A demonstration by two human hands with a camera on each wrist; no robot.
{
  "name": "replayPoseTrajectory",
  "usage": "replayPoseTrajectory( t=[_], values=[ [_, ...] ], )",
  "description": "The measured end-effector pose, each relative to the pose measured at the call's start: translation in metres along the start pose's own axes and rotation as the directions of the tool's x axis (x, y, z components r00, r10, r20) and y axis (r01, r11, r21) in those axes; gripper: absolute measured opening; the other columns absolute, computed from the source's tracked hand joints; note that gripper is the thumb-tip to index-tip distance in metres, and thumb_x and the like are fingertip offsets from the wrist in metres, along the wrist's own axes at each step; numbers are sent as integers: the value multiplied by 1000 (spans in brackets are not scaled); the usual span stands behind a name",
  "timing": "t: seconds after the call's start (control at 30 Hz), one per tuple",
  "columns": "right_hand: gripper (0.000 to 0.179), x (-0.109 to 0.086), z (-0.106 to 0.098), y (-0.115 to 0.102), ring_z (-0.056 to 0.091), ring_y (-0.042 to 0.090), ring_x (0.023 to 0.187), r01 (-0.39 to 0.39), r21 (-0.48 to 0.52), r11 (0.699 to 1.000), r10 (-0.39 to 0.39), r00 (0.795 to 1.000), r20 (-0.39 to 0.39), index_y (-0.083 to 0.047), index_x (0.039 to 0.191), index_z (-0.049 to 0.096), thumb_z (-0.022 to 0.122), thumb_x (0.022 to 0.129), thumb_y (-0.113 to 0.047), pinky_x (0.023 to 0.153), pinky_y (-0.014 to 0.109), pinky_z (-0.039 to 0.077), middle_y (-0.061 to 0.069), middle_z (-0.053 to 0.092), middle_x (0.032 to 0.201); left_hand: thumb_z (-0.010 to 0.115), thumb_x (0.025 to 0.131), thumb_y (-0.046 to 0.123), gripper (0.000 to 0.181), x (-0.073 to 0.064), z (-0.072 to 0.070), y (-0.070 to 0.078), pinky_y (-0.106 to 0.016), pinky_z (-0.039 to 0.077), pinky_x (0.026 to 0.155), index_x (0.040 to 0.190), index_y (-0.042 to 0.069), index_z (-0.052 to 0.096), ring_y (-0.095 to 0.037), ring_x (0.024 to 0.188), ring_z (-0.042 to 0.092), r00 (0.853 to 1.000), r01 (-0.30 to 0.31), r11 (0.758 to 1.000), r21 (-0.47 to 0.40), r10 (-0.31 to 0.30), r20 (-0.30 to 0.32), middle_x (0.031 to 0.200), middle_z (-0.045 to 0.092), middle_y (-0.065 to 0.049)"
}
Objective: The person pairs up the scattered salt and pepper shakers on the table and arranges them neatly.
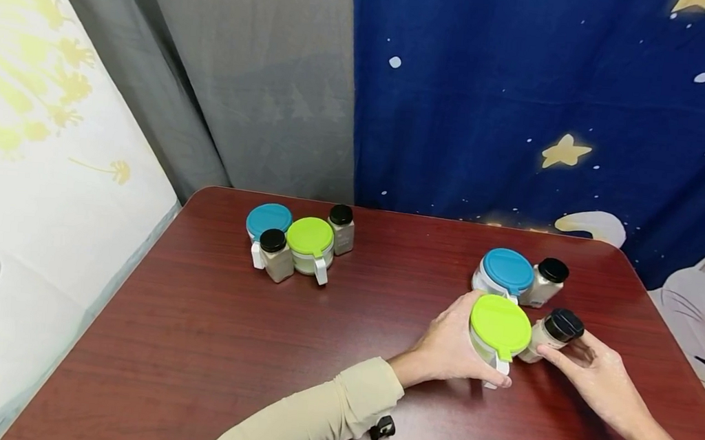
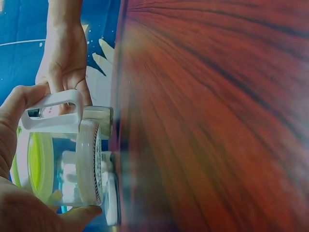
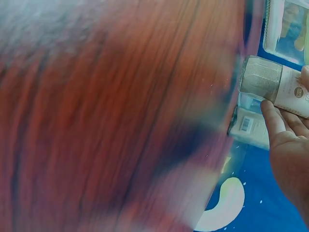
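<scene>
My left hand [image 1: 451, 345] grips a clear seasoning jar with a green lid [image 1: 499, 325] and a white handle [image 2: 53, 125]. In the left wrist view its thumb touches the handle while the fingers pass round the body. Just to the right, my right hand [image 1: 607, 385] holds a small spice bottle [image 3: 263, 79] with a black cap and a pale label, slightly tilted. Behind these stand a blue-lidded jar [image 1: 508, 269] and another black-capped spice bottle [image 1: 543, 287], side by side. Whether the two held containers touch the table I cannot tell.
On the back left of the dark red wooden table [image 1: 318, 341] stands another cluster: a blue-lidded jar [image 1: 268, 220], a green-lidded jar [image 1: 310, 236] and two black-capped spice bottles, one in front [image 1: 277, 264] and one behind [image 1: 341, 236]. Curtains [image 1: 498, 107] hang behind the table.
</scene>
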State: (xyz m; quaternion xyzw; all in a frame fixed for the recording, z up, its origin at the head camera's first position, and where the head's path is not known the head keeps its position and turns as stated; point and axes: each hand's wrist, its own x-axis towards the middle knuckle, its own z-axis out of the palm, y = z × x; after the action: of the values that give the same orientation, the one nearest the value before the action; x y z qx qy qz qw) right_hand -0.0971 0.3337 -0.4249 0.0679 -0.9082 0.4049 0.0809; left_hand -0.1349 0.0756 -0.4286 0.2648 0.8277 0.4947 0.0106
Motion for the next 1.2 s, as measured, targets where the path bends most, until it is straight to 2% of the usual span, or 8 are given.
replayPoseTrajectory(
  t=[0.23,0.47,0.67,0.93,1.2],
  values=[
    [53,-4,-5,4,57,-15,94,-19,-29,999,19,1000,-1,8,135,57,78,93,-16,73,7,47,34,63,120,101,56,42,104,6,11,4,-18,43,88,142,26,45,4,109,51,1000,5,999,33,-6,16,123,54,16],
    [52,-7,-12,5,56,-17,95,-12,-48,999,11,1000,-13,8,134,57,78,93,-17,73,6,47,32,63,119,101,56,41,104,9,16,7,-19,44,87,143,26,44,3,109,51,1000,23,1000,13,-23,7,123,53,15],
    [56,-14,-16,9,53,-19,95,-73,-64,995,72,997,-12,7,137,56,77,94,-23,72,4,45,33,63,120,101,56,40,103,11,24,7,-18,44,85,141,26,45,3,106,52,999,39,999,-4,-39,11,122,52,15],
    [53,-20,-18,14,56,-17,94,-67,-63,996,65,997,-30,8,134,58,78,93,-19,72,5,46,32,64,118,100,57,42,119,11,36,11,-20,44,93,153,17,36,-3,117,52,997,79,996,35,-79,18,137,49,10],
    [51,-24,-20,17,56,-18,95,-67,-81,994,64,997,-44,5,133,60,79,92,-19,73,5,45,28,66,116,101,54,44,117,9,43,17,-19,45,90,150,20,39,-2,113,53,996,90,994,62,-91,12,133,49,12]
  ],
)
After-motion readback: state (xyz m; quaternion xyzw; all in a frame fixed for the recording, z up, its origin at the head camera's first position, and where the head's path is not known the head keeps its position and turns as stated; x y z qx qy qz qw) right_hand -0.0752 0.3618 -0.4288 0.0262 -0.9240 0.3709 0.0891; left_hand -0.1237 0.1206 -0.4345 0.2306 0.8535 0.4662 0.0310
